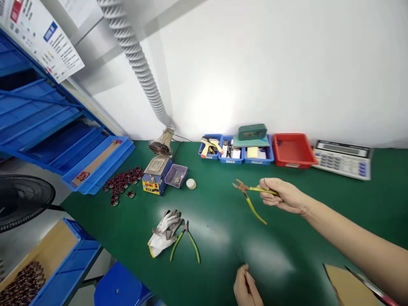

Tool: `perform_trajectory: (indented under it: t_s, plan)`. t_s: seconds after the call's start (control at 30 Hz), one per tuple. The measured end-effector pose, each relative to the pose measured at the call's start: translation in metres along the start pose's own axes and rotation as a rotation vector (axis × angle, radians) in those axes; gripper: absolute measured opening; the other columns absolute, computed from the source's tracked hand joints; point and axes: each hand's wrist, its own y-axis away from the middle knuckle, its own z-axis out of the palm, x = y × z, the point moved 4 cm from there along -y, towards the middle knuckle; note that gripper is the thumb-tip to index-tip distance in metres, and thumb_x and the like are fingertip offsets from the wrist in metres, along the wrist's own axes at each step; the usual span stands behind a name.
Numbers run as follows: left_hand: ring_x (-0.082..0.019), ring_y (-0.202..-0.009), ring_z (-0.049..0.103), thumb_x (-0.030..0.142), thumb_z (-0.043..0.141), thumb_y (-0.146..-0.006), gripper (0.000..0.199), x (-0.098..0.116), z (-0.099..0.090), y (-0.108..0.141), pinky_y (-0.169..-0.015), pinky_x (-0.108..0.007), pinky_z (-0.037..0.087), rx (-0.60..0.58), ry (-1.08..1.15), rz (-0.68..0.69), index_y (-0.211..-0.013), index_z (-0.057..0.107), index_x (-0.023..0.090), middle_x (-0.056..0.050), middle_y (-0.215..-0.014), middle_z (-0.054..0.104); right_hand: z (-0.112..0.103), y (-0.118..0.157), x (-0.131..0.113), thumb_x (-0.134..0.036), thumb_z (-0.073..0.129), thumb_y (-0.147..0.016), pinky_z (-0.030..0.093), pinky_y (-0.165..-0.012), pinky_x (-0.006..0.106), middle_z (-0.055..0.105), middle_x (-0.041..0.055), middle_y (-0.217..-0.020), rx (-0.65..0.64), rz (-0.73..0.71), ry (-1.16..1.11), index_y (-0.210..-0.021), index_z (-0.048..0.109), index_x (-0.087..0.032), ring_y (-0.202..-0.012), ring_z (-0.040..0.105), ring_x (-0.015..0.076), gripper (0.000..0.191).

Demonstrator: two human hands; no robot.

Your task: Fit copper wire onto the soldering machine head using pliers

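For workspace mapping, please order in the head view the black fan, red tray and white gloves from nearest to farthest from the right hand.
1. Red tray, just beyond the right hand
2. White gloves, to its left
3. Black fan, far left

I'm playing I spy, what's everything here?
Held pliers: 1, yellow, right
Resting pliers: 1, green, centre
Gloves: some, white/grey, centre
Table: 1, green, middle
Parts: many, dark red, left
Machine: 1, blue/yellow, left
Dish: 1, purple, centre
Disc: 1, white, centre
Bins: 3, blue, rear
Case: 1, green, rear
Tray: 1, red, right
Calculator: 1, white, right
Hose: 1, grey, top
Fan: 1, black, left
Stool: 1, blue, bottom
Crates: several, blue, left
Papers: some, white, top
Flat thing: 1, brown, right
Left hand: 1, bottom
Right hand: 1, right
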Motion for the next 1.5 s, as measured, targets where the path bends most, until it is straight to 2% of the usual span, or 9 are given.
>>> perform_trajectory:
  t_s: [0.1,0.2,0.3,0.4,0.6,1.0,1.17,1.3,1.5]
  plan:
    - [-0.012,-0.047,0.041,0.059,0.069,-0.059,0.042,-0.003,0.025,0.004,-0.049,-0.025,0.038,0.043,0.067,-0.026,-0.063,0.059,0.019,0.002,-0.048,0.041,0.005,0.062,0.010,-0.063,0.067,-0.065,0.010,-0.043,0.022,0.033,-0.0069,-0.045,0.003,-0.045,0.002,-0.055,0.037,-0.018,-0.038,0.014,0.0023,0.055]
    - [-0.009,-0.048,0.044,0.057,0.072,-0.055,0.046,0.019,0.069,0.020,-0.046,-0.020,0.034,-0.173,0.300,-0.140,-0.064,0.050,0.018,0.003,-0.049,0.045,0.007,0.122,0.025,-0.066,0.063,-0.067,0.011,-0.042,0.022,0.031,-0.0075,-0.045,0.035,-0.077,0.017,-0.055,0.033,-0.019,-0.038,0.014,0.0022,0.057]
    - [-0.009,-0.045,0.047,0.050,0.072,-0.057,0.042,0.041,0.108,0.063,-0.046,-0.021,0.036,-0.370,0.405,-0.250,-0.066,0.047,0.018,0.002,-0.050,0.050,0.005,0.178,0.046,-0.067,0.061,-0.068,0.012,-0.042,0.022,0.030,-0.0077,-0.046,0.125,-0.107,0.015,-0.056,0.031,-0.019,-0.039,0.017,0.0030,0.057]
    - [-0.004,-0.032,0.030,0.052,0.069,-0.061,0.042,0.042,0.131,0.115,-0.037,-0.018,0.022,-0.495,0.374,-0.300,-0.063,0.044,0.018,0.007,-0.038,0.038,0.003,0.230,0.067,-0.067,0.059,-0.069,0.014,-0.043,0.021,0.030,-0.0077,-0.046,0.216,-0.161,0.023,-0.056,0.031,-0.019,-0.041,0.020,0.0038,0.057]
    - [-0.002,-0.029,0.019,0.053,0.069,-0.061,0.046,0.004,0.153,0.205,-0.035,-0.018,0.008,-0.547,0.307,-0.271,-0.058,0.037,0.019,0.010,-0.036,0.026,0.003,0.329,0.098,-0.068,0.055,-0.072,0.029,-0.044,0.022,0.044,-0.0049,-0.052,0.378,-0.296,0.034,-0.075,0.041,-0.021,-0.044,0.038,0.0084,0.050]
    - [-0.004,-0.042,0.034,0.056,0.073,-0.054,0.052,-0.094,0.169,0.420,-0.042,-0.018,0.025,-0.467,0.144,-0.178,-0.058,0.037,0.019,0.008,-0.048,0.036,-0.012,0.562,0.169,-0.061,0.045,-0.081,0.046,-0.057,0.028,0.050,0.0012,-0.069,0.809,-0.498,0.115,-0.084,0.052,-0.024,-0.062,0.049,0.0153,0.038]
    - [-0.003,-0.040,0.031,0.052,0.072,-0.056,0.049,-0.110,0.178,0.467,-0.040,-0.018,0.020,-0.571,0.097,-0.194,-0.058,0.037,0.018,0.008,-0.046,0.036,-0.018,0.615,0.177,-0.065,0.052,-0.076,0.044,-0.055,0.026,0.049,0.0003,-0.068,0.779,-0.500,-0.012,-0.084,0.051,-0.023,-0.059,0.047,0.0131,0.043]
    - [-0.003,-0.038,0.029,0.053,0.070,-0.056,0.047,-0.115,0.183,0.481,-0.038,-0.017,0.016,-0.712,-0.003,-0.248,-0.059,0.038,0.018,0.007,-0.046,0.038,-0.032,0.640,0.182,-0.068,0.054,-0.072,0.030,-0.044,0.022,0.032,-0.0061,-0.052,0.742,-0.440,-0.069,-0.078,0.049,-0.020,-0.046,0.027,0.0075,0.048]
    - [-0.002,-0.039,0.029,0.052,0.072,-0.054,0.049,-0.118,0.187,0.466,-0.039,-0.016,0.015,-0.703,0.010,-0.310,-0.062,0.037,0.018,0.007,-0.048,0.039,-0.040,0.625,0.185,-0.071,0.057,-0.067,0.020,-0.042,0.022,0.028,-0.0068,-0.050,0.778,-0.373,-0.051,-0.071,0.050,-0.019,-0.045,0.022,0.0062,0.053]
